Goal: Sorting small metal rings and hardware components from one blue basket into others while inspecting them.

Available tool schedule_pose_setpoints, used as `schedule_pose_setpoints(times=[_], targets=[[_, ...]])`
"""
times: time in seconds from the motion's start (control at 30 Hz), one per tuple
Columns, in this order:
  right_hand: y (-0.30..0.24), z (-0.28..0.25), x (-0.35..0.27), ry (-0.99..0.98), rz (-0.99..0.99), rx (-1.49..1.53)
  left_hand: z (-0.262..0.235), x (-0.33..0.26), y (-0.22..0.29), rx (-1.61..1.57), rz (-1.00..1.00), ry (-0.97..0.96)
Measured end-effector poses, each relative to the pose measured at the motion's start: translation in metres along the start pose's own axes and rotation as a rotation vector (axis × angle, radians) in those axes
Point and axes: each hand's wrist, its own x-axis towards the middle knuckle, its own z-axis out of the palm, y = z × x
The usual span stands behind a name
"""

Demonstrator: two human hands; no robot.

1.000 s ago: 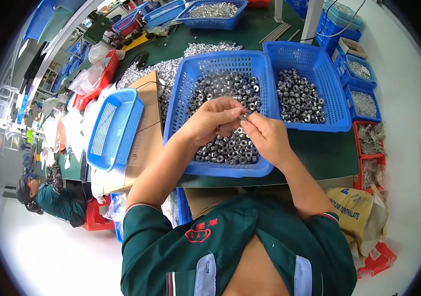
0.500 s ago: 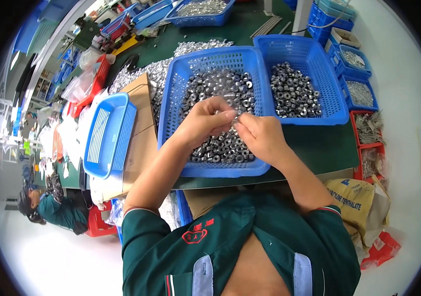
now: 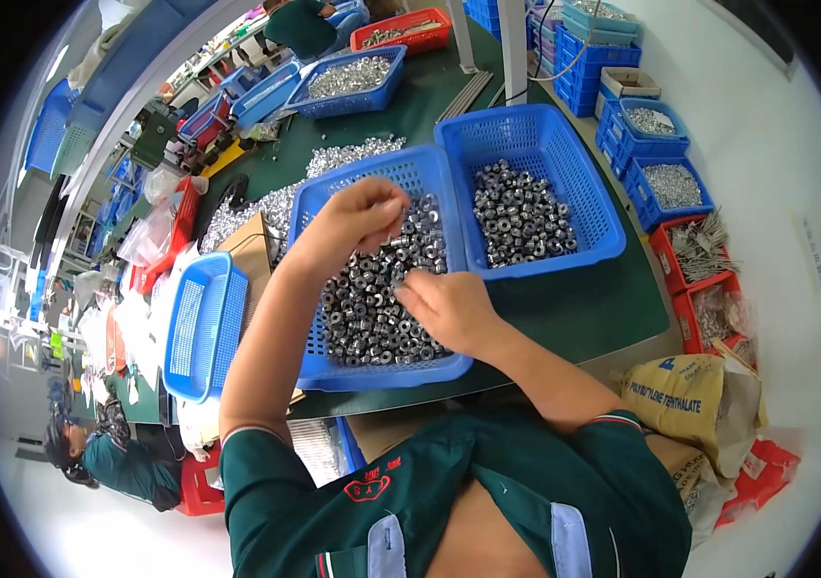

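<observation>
Left hand (image 3: pixel 357 217) raised over basket (image 3: pixel 319 207), fingers pinched shut — held piece hidden, cannot tell. Right hand (image 3: pixel 449 306) lower, half curled, fingertips on nuts (image 3: pixel 372 308) heaped under both hands. Nuts likely small, hard, heavy in bulk, slick — best pinched by outer flats, singly.

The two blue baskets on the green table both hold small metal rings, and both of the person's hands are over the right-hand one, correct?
Not quite. In the head view the left hand and right hand are over the left basket; the right basket is untouched. Both hold metal rings.
</observation>
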Motion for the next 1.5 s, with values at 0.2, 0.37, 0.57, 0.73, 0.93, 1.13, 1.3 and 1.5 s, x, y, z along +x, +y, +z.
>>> schedule_pose_setpoints(times=[0.2, 0.37, 0.57, 0.73, 0.93, 1.13, 1.3, 1.5], targets=[[0.010, 0.004, -0.001, -0.115, -0.165, -0.205, 0.062, 0.107, 0.012, 0.655, 0.038, -0.266], [-0.002, 0.003, 0.002, -0.160, -0.087, -0.238, 0.078, 0.186, -0.060, 1.097, 0.362, -0.255], [-0.005, 0.005, 0.001, -0.191, -0.065, -0.262, 0.073, 0.182, -0.065, 1.115, 0.500, -0.083], [0.004, 0.002, 0.000, -0.053, -0.184, -0.163, 0.047, 0.106, -0.011, 0.820, 0.374, 0.079], [0.004, -0.004, 0.003, 0.024, 0.027, 0.132, -0.002, 0.002, -0.018, 0.781, 0.197, 0.050], [0.003, -0.003, 0.003, -0.022, 0.060, 0.151, -0.004, -0.052, -0.054, 1.085, -0.040, -0.301], [0.000, -0.004, 0.001, -0.068, 0.102, 0.142, 0.003, -0.064, -0.080, 1.295, -0.084, -0.211], [-0.003, -0.001, 0.001, -0.047, 0.077, 0.170, 0.009, -0.063, -0.093, 1.383, -0.071, -0.230]])
